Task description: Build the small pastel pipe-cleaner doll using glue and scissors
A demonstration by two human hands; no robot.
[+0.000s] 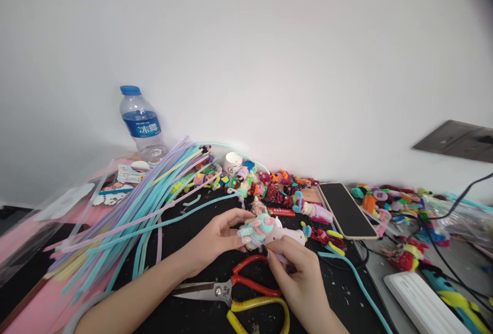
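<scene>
Gripping pastel pipe-cleaner figure (262,228) w/ L hand (215,239), fingers curling round its left side, thumb on top. Pinching same figure's near edge w/ R hand (298,272), thumb + forefinger closing on it from below; other fingers tucking under. Holding figure just above table (339,298), roughly centre, over black surface. Lying directly beneath hands: scissors (239,293) w/ red + yellow handles, blades pointing left, R hand partly covering red loop. Fanning out to the left: big bundle of long pipe cleaners (127,210), mostly teal, lilac, yellow, reaching from left edge toward back wall. Standing behind bundle near wall: water bottle (142,123) w/ blue cap + label, upright. Sitting further right by wall: small white cup (232,163). Spreading behind figure: row of finished colourful figures (277,185), touching each other. Lying right of those: phone (346,210), screen dark, face up, angled. Trailing from near R hand toward bottom right: single teal pipe cleaner (358,282). Piling up at far right: more bright pieces (385,200), mixing w/ black cables (439,252). Resting at bottom right: white flat device (419,303), type unclear.
</scene>
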